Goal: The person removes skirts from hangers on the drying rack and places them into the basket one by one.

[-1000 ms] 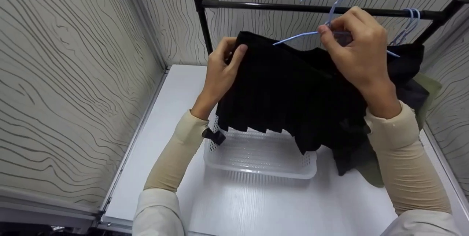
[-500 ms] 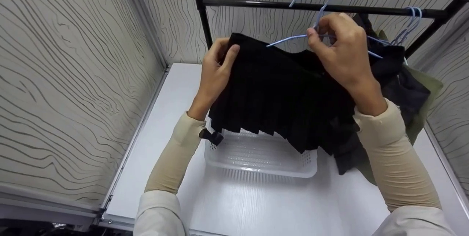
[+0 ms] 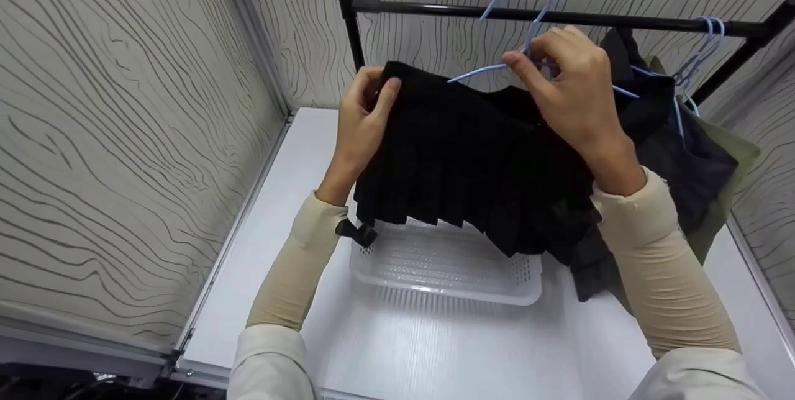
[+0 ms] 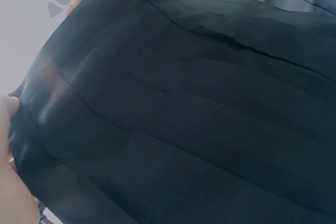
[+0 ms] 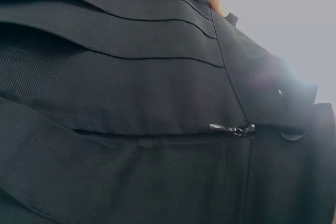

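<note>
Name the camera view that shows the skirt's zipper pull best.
The right wrist view: the zipper pull stands out up close against the black skirt. In the head view I cannot make it out; the left wrist view shows skirt but no clear pull.

The skirt is matt cloth, the basket shiny plastic, the rail glossy.

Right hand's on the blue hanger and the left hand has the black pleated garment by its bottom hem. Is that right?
Not quite: the left hand holds the black pleated garment by its top corner, not the hem, as the head view shows. The right hand is on the blue hanger.
</note>
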{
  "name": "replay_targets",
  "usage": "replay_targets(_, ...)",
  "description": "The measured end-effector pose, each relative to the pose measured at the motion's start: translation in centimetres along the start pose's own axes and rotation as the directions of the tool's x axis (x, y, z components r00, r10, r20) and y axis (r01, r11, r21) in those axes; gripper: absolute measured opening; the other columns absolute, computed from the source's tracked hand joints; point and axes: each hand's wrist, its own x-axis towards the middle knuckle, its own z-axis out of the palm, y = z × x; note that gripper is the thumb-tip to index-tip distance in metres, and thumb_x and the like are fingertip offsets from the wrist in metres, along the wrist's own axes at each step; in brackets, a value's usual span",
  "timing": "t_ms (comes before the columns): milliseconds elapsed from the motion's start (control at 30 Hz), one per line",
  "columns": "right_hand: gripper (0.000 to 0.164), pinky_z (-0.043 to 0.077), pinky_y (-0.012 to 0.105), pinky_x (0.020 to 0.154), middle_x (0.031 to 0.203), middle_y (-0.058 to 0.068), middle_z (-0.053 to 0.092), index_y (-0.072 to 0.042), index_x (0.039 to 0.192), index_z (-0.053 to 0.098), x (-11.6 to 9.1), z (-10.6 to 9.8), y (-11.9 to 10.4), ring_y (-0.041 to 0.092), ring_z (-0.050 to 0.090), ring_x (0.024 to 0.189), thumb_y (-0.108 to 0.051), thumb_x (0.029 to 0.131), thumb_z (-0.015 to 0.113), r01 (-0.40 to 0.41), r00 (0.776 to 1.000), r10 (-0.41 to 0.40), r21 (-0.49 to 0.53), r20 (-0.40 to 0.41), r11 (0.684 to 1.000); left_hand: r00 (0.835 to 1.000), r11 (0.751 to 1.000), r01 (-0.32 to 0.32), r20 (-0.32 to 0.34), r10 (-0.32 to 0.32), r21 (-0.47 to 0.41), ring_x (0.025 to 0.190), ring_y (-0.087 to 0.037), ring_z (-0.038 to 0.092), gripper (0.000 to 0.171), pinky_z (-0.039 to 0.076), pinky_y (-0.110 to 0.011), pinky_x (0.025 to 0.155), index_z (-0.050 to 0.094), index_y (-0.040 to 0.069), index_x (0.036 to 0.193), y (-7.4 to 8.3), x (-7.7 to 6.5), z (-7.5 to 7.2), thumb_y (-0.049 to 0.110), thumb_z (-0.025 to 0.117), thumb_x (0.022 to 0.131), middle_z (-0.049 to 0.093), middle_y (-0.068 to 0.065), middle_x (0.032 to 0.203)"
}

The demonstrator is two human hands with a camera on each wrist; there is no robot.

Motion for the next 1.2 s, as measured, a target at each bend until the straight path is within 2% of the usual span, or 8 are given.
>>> replay_targets(167, 0.052, 0.029, 0.020, 0.073, 0.074, 0.018, 0.057, 0.006, 0.085, 0.065, -0.1, 0.2, 0.3, 0.011, 0.040, 0.074, -0.043, 0.103, 0.069, 0.011, 1.000, -0.011, 0.005, 0.007, 1.000, 1.000, 1.000, -0.005, 0.000, 0.005, 0.022, 0.090, -0.014, 0.063, 0.014, 0.053, -0.028, 0.083, 0.067, -0.002, 0.114, -0.1, -0.2, 0.0, 0.011, 0.064, 0.108, 0.067, -0.001, 0.102)
replay_targets(300, 0.043, 0.030, 0.020, 0.073, 0.074, 0.018, 0.056, 0.006, 0.085, 0.064, -0.3, 0.3, 0.3, 0.017, 0.043, 0.074, -0.033, 0.103, 0.072, 0.010, 1.000, -0.011, 0.005, 0.022, 1.000, 0.999, 0.997, -0.041, -0.020, 0.042, 0.066, 0.083, -0.012, 0.059, 0.012, 0.050, -0.027, 0.076, 0.068, -0.001, 0.108, -0.3, -0.3, -0.2, 0.010, 0.065, 0.107, 0.065, 0.004, 0.098)
replay_targets(500, 0.037, 0.030, 0.021, 0.073, 0.076, 0.018, 0.057, 0.006, 0.086, 0.064, -0.4, 0.3, 0.2, 0.016, 0.042, 0.076, -0.025, 0.103, 0.073, -0.003, 0.999, 0.004, -0.014, 0.039, 1.000, 0.994, 0.990, -0.100, -0.026, 0.103, 0.096, 0.081, -0.011, 0.057, 0.010, 0.049, -0.026, 0.075, 0.069, -0.002, 0.104, -0.7, -0.3, -0.2, 0.008, 0.066, 0.106, 0.064, 0.005, 0.096)
replay_targets(633, 0.033, 0.030, 0.022, 0.073, 0.076, 0.019, 0.058, 0.006, 0.087, 0.064, -0.6, 0.3, 0.1, 0.018, 0.043, 0.076, -0.021, 0.103, 0.073, -0.013, 0.999, 0.014, -0.030, 0.048, 0.999, 0.990, 0.986, -0.134, -0.023, 0.136, 0.099, 0.081, -0.012, 0.058, 0.011, 0.050, -0.026, 0.075, 0.069, -0.002, 0.103, -0.9, -0.4, -0.4, 0.009, 0.067, 0.105, 0.065, 0.002, 0.095)
replay_targets(867, 0.032, 0.029, 0.022, 0.074, 0.078, 0.019, 0.058, 0.006, 0.088, 0.065, -0.8, 0.3, -0.3, 0.023, 0.044, 0.076, -0.020, 0.104, 0.072, -0.032, 0.997, 0.035, -0.045, 0.065, 0.998, 0.979, 0.974, -0.196, -0.035, 0.201, 0.112, 0.086, -0.011, 0.061, 0.014, 0.051, -0.026, 0.080, 0.070, -0.005, 0.100, -1.2, -0.4, -0.7, 0.009, 0.069, 0.104, 0.069, -0.012, 0.093)
replay_targets(1067, 0.031, 0.029, 0.022, 0.073, 0.077, 0.018, 0.056, 0.006, 0.087, 0.064, -1.0, 0.3, -0.1, 0.024, 0.045, 0.075, -0.019, 0.104, 0.071, -0.026, 0.998, 0.029, -0.059, 0.061, 0.998, 0.974, 0.969, -0.220, -0.038, 0.225, 0.109, 0.083, -0.010, 0.059, 0.016, 0.048, -0.025, 0.076, 0.069, -0.005, 0.097, -1.5, -0.4, -0.8, 0.010, 0.071, 0.103, 0.068, -0.013, 0.090)
replay_targets(1200, 0.031, 0.029, 0.022, 0.072, 0.074, 0.018, 0.055, 0.006, 0.085, 0.064, -1.2, 0.3, 0.1, 0.019, 0.042, 0.073, -0.017, 0.103, 0.072, -0.022, 0.999, 0.024, -0.052, 0.046, 0.998, 0.972, 0.967, -0.227, -0.032, 0.232, 0.115, 0.083, -0.011, 0.060, 0.015, 0.049, -0.027, 0.076, 0.071, -0.004, 0.098, -1.5, -0.5, -0.9, 0.010, 0.071, 0.103, 0.070, -0.013, 0.092)
